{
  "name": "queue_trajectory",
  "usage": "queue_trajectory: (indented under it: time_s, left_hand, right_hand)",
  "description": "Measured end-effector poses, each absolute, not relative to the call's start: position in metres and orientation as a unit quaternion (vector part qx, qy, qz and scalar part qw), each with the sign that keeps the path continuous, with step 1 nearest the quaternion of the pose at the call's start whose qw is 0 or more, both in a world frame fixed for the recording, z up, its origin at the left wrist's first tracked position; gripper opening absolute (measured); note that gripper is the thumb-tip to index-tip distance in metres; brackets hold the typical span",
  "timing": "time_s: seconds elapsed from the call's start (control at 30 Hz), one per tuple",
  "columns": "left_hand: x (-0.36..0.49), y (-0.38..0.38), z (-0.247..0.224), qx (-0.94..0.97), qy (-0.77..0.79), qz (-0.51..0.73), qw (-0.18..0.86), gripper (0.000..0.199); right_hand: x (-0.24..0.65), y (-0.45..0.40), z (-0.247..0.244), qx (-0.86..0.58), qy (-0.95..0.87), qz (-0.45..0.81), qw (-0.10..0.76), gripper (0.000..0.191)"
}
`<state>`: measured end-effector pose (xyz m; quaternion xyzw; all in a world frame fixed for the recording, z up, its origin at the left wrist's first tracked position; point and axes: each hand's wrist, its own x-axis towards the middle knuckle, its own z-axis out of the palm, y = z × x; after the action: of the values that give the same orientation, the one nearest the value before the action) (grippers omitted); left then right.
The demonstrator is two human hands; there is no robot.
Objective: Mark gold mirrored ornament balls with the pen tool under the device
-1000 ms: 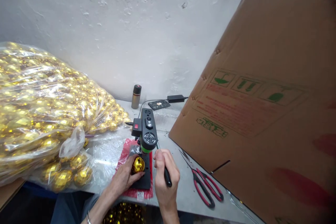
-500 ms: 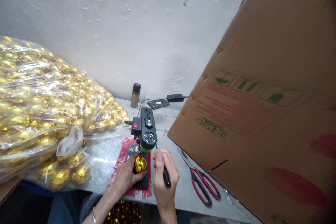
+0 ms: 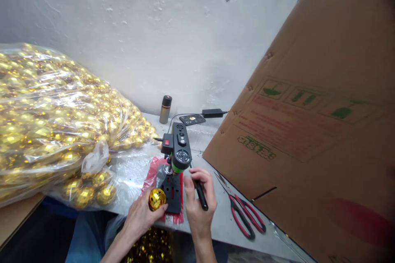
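Observation:
My left hand (image 3: 142, 213) grips a gold mirror ball (image 3: 157, 199) between thumb and fingers, near the front end of a black slotted base plate (image 3: 175, 203). Over that plate stands a small black bench drill press (image 3: 181, 148) with a green ring under its head. My right hand (image 3: 202, 201) is closed round the black-handled lever (image 3: 200, 195) at the press's right side. Red plastic sheeting (image 3: 151, 174) lies beneath the base. The ball is apart from the drill head.
A big clear bag of gold balls (image 3: 61, 107) fills the left side. Red-and-black scissors (image 3: 243, 218) lie right of my hand, beside a tall cardboard box (image 3: 293, 123). Behind the press are a dark-capped bottle (image 3: 166, 109), a phone (image 3: 191, 119) and a power adapter (image 3: 212, 113).
My left hand has drawn the ball from under the drill head toward me, baring the slotted base. My right hand stays at the lever, its fingers shifted higher. The view has swung slightly left.

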<state>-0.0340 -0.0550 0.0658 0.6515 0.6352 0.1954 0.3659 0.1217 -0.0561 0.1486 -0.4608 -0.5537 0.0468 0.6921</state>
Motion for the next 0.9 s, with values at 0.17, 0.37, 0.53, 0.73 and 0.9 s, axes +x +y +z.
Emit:
queue_trajectory:
  time_s: [0.17, 0.37, 0.53, 0.73, 0.9]
  left_hand:
    - [-0.037, -0.075, 0.065, 0.633, 0.595, 0.257, 0.423, 0.053]
    - [-0.011, -0.098, 0.060, 0.646, 0.478, 0.253, 0.539, 0.058]
    - [-0.002, -0.114, 0.055, 0.667, 0.442, 0.213, 0.561, 0.060]
    - [-0.055, -0.098, 0.041, 0.613, 0.538, 0.342, 0.467, 0.059]
    - [-0.131, -0.080, 0.043, 0.500, 0.668, 0.472, 0.284, 0.078]
  right_hand:
    - [0.129, -0.084, 0.089, -0.565, -0.464, 0.219, 0.647, 0.046]
    - [0.118, -0.137, 0.027, -0.550, -0.321, 0.496, 0.590, 0.060]
    - [0.120, -0.159, 0.024, -0.524, -0.215, 0.526, 0.635, 0.061]
    - [0.210, -0.210, -0.017, -0.563, -0.036, 0.489, 0.666, 0.074]
    - [0.250, -0.280, -0.063, -0.729, 0.103, 0.284, 0.614, 0.049]
